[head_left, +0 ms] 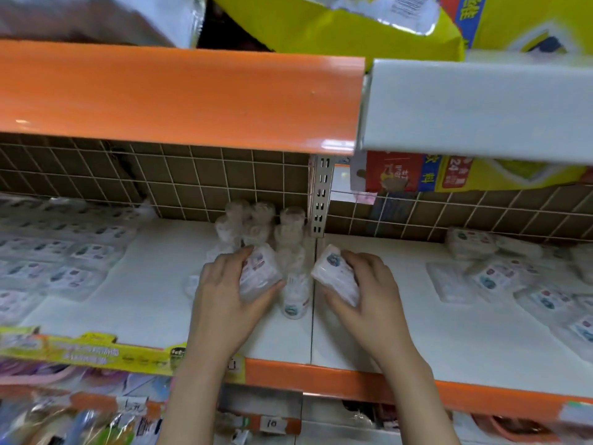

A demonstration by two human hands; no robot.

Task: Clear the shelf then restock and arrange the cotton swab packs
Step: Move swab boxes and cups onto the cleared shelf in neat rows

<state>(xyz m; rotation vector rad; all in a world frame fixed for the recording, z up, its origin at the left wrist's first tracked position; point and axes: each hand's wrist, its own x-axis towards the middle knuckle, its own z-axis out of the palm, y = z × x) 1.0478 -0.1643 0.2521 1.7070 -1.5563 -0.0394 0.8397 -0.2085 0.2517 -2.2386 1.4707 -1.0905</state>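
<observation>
- Left hand (224, 293): fingers and thumb curled round a clear cotton swab pack (258, 273), held tilted just above the white shelf (154, 284), near the middle of its depth.
- Right hand (369, 290): fingers wrapped over a second swab pack (335, 274), also tilted, just right of the seam between the two shelf boards.
- Between the hands: a column of round swab tubs (293, 252) runs from the back wall grid toward the front edge; the nearest tub (294, 303) stands upright.
- Left end of shelf: flat swab packs in rows (64, 255), blurred.
- Right end: loose flat packs (513, 277), overlapping, unaligned.
- Front edge: orange price rail (337, 379); yellow label strip (90, 351) at left.
</observation>
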